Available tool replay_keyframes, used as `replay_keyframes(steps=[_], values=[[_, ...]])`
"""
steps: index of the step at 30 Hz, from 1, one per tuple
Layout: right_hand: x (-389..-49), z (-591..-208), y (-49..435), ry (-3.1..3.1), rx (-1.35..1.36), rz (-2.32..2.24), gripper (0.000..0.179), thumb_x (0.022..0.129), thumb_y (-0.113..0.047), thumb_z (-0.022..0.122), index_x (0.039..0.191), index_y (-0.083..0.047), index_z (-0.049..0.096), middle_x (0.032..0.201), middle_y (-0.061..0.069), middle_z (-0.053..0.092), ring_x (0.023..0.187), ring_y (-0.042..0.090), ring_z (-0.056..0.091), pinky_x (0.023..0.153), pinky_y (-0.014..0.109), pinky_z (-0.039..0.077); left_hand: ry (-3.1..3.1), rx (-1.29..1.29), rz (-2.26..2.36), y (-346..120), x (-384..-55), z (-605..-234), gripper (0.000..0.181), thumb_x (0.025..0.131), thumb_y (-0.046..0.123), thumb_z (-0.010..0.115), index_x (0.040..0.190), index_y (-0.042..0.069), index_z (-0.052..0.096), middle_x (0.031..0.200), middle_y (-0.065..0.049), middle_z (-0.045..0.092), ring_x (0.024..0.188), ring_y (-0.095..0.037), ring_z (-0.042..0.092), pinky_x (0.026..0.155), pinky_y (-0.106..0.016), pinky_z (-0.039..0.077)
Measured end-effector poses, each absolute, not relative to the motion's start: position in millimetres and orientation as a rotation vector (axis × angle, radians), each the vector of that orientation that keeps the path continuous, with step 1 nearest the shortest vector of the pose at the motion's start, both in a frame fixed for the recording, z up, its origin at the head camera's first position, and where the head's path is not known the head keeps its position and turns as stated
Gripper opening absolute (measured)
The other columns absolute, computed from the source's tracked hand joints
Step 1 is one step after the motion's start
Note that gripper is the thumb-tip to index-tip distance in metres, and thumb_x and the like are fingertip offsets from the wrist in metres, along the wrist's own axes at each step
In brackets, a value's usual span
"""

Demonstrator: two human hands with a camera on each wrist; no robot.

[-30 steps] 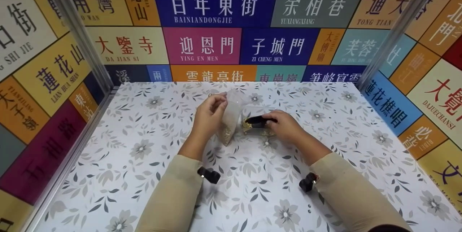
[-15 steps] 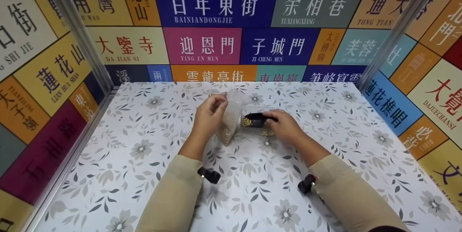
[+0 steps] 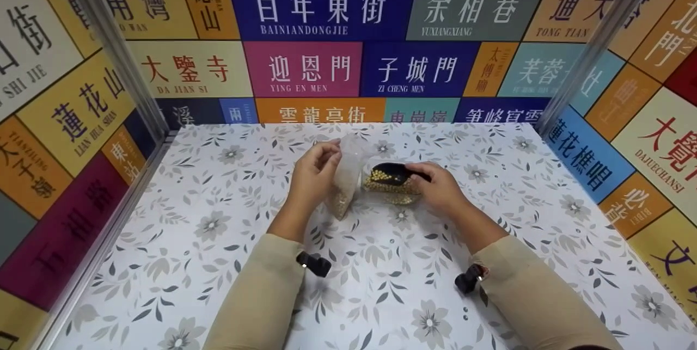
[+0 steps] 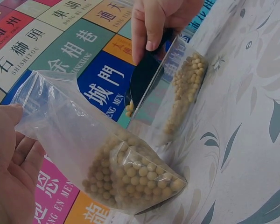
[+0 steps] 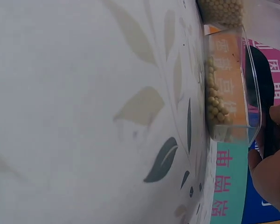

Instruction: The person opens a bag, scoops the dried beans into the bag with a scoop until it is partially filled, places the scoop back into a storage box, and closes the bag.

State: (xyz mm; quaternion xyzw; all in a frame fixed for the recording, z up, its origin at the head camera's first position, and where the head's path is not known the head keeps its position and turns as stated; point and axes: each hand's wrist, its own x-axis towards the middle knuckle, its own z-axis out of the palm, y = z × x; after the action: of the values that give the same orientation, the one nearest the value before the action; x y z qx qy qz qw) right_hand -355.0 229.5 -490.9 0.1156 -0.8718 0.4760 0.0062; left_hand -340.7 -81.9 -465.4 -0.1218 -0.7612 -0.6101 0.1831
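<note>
My left hand pinches the top edge of a clear zip bag, whose mouth stands up. Soybeans fill the bag's lower part, and its bottom corner slants toward the table. Just right of the bag is a clear plastic box with a layer of soybeans along its bottom. My right hand grips the handle of a black scoop, held over the box's open top. In the left wrist view a few beans show at the scoop's front lip. The right fingers partly hide the handle.
A white table with a leaf and flower print lies under everything. Panels of colourful Chinese signs rise at the back and both sides, with clear posts at the rear corners.
The scoop has shifted slightly right and tilted over the box; the beans seen in it earlier now mostly show in the box beneath. The left hand and the bag have stayed in place.
</note>
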Motion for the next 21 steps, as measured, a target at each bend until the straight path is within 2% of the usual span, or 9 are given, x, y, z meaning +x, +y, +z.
replay_keyframes(steps=[3, 10, 16, 21], values=[[-354.0, -488.5, 231.9, -2.727, 0.338, 1.518, 0.037, 0.111, -0.017, 0.057, 0.147, -0.01, 0.063, 0.156, 0.016, 0.055, 0.141, 0.034, 0.056, 0.114, 0.048, 0.052, -2.155, -0.339, -1.712, -82.0, -340.3, -465.2, 0.007, 0.107, 0.02, 0.068, 0.109, 0.014, 0.072, 0.141, 0.003, 0.073, 0.126, -0.013, 0.072, 0.104, -0.031, 0.061], [-355.5, -479.5, 234.8, -2.705, 0.342, 1.436, 0.036, 0.11, -0.017, 0.059, 0.145, -0.011, 0.066, 0.153, 0.015, 0.059, 0.145, 0.034, 0.054, 0.121, 0.05, 0.049, -2.15, -0.338, -1.709, -82.1, -340.5, -464.7, 0.007, 0.106, 0.017, 0.068, 0.109, 0.012, 0.071, 0.141, 0.0, 0.074, 0.126, -0.015, 0.072, 0.105, -0.03, 0.06], [-352.5, -456.0, 236.6, -2.665, 0.326, 1.365, 0.038, 0.113, -0.022, 0.056, 0.149, -0.013, 0.062, 0.157, 0.013, 0.056, 0.146, 0.033, 0.054, 0.118, 0.051, 0.051, -2.158, -0.324, -1.705, -81.9, -340.1, -463.7, 0.007, 0.106, 0.017, 0.067, 0.11, 0.013, 0.071, 0.141, 0.0, 0.074, 0.123, -0.015, 0.073, 0.104, -0.031, 0.061], [-348.7, -431.6, 229.8, -2.561, 0.308, 1.341, 0.038, 0.112, -0.022, 0.056, 0.149, -0.015, 0.063, 0.152, 0.009, 0.061, 0.141, 0.028, 0.058, 0.112, 0.047, 0.053, -2.169, -0.316, -1.718, -81.8, -339.1, -462.4, 0.006, 0.106, 0.017, 0.068, 0.11, 0.014, 0.071, 0.142, 0.001, 0.073, 0.125, -0.015, 0.072, 0.107, -0.03, 0.06]])
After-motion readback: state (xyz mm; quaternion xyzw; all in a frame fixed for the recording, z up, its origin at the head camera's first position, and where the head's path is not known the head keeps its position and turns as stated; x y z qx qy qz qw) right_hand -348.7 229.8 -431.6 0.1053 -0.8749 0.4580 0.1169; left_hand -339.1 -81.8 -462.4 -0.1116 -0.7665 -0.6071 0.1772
